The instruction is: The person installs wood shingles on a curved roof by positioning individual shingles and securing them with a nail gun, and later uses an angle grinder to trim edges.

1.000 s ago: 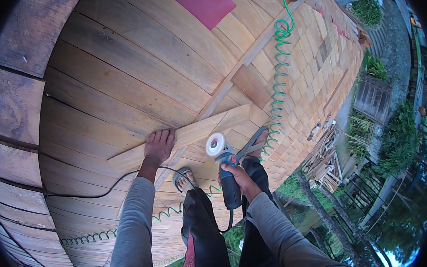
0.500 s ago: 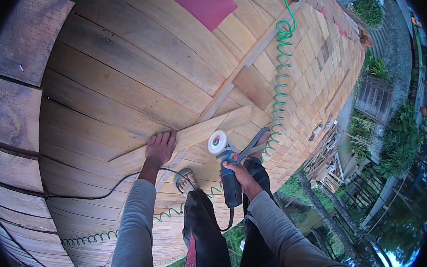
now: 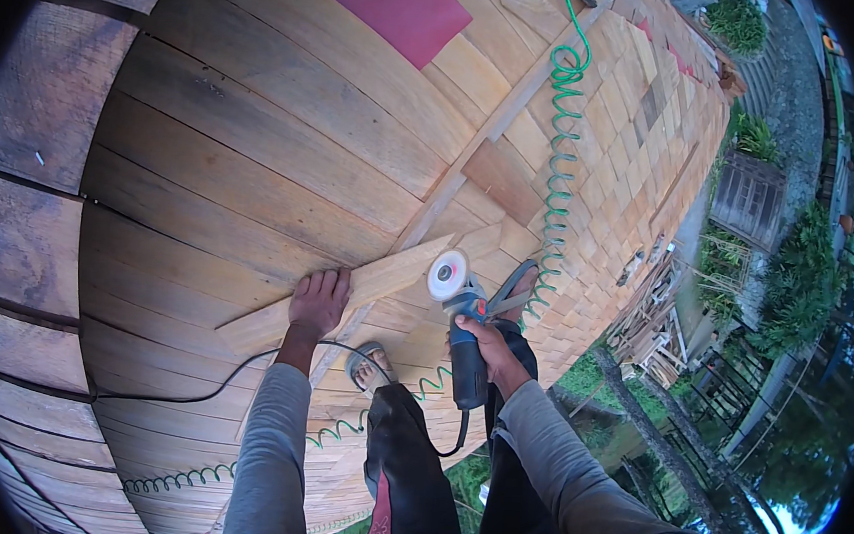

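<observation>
A loose wooden board (image 3: 388, 274) lies diagonally across the planked roof, and my left hand (image 3: 317, 301) presses on it, fingers curled together over its left part. In my right hand (image 3: 481, 342) is a blue and black angle grinder (image 3: 465, 355), its pale disc (image 3: 447, 275) at the board's right part; whether the disc touches the wood I cannot tell. A black power cord (image 3: 220, 389) loops beneath my arms. My sandaled left foot (image 3: 371, 366) stands just below the board, and my right foot (image 3: 513, 292) is behind the grinder.
A green coiled hose (image 3: 561, 172) runs down beside my right foot and on to the lower left. A red sheet (image 3: 394, 6) lies higher up. Overlapping shingles (image 3: 645, 124) cover the right side, ending at a roof edge above ground with a timber pile (image 3: 659, 341), plants and trunks.
My right hand and the grinder have moved forward and slightly right, further up over the board. My left hand stays at the same part of the board.
</observation>
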### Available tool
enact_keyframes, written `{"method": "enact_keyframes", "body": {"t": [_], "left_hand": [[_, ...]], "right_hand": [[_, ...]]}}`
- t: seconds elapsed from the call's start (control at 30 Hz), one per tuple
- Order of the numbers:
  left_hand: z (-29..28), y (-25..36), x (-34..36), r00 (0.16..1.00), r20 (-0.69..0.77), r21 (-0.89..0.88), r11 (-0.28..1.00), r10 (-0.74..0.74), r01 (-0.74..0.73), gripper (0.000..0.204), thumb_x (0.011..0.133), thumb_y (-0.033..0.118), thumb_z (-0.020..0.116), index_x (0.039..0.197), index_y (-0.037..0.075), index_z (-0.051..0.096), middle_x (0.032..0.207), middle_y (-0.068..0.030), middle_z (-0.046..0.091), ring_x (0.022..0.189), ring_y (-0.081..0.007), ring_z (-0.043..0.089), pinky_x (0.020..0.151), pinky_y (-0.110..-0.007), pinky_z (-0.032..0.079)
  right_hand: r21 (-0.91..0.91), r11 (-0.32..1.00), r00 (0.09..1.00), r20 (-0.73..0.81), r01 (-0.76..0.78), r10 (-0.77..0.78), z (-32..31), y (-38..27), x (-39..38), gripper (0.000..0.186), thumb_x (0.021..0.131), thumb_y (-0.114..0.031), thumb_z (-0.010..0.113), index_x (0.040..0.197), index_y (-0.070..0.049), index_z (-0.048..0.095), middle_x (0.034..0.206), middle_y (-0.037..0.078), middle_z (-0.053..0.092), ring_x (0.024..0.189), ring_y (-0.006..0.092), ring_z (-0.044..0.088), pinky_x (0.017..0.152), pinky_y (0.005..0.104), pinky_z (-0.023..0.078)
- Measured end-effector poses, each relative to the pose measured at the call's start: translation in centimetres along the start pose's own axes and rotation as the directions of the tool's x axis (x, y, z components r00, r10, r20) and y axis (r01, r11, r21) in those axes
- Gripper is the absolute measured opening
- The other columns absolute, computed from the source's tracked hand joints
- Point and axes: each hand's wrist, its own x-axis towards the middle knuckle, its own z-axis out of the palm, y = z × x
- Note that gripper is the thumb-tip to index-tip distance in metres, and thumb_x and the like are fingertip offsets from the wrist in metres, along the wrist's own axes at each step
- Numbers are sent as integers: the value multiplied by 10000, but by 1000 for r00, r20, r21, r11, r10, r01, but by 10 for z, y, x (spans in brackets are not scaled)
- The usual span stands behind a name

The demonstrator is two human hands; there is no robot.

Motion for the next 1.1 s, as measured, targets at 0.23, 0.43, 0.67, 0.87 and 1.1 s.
{"method": "enact_keyframes", "body": {"t": [0.23,0.43,0.67,0.87,1.1], "left_hand": [[-2,0,2,999,34,-26,1000,-15,16,542,1053,436,438,1512,147,461,1248,-50,545,1169,-244,496,1014,-429,377],[-10,7,2,999,-5,-25,998,-53,53,500,1042,413,475,1462,143,504,1206,-52,568,1151,-246,523,1001,-429,405],[-105,17,28,997,32,-433,898,-75,82,171,937,203,680,1042,88,609,985,-117,641,924,-328,654,830,-467,546],[-265,22,95,912,-59,-690,677,-407,258,148,985,107,696,945,20,582,778,-102,629,618,-223,577,593,-331,473],[-310,0,262,702,-140,-982,10,-698,-186,172,1042,214,665,1027,72,568,889,-18,655,789,-111,613,750,-322,542]], "right_hand": [[355,924,986,37,142,-166,-31,-20,-27,729,981,-747,475,1100,-49,645,868,122,709,687,203,715,589,327,593],[484,829,936,56,280,-348,-52,-57,-77,744,1012,-725,419,1160,-31,642,910,140,711,720,213,701,652,322,595],[421,796,864,55,434,-500,-112,-61,-99,628,984,-552,638,1256,11,575,1036,138,686,832,228,718,718,367,633],[509,768,879,45,389,-475,-148,-54,-92,580,931,-407,750,1302,-15,538,1024,125,676,844,236,718,699,381,637],[557,768,897,88,316,-433,-165,-42,-70,595,938,-432,735,1309,-10,542,1028,116,670,863,220,705,724,374,626]]}}
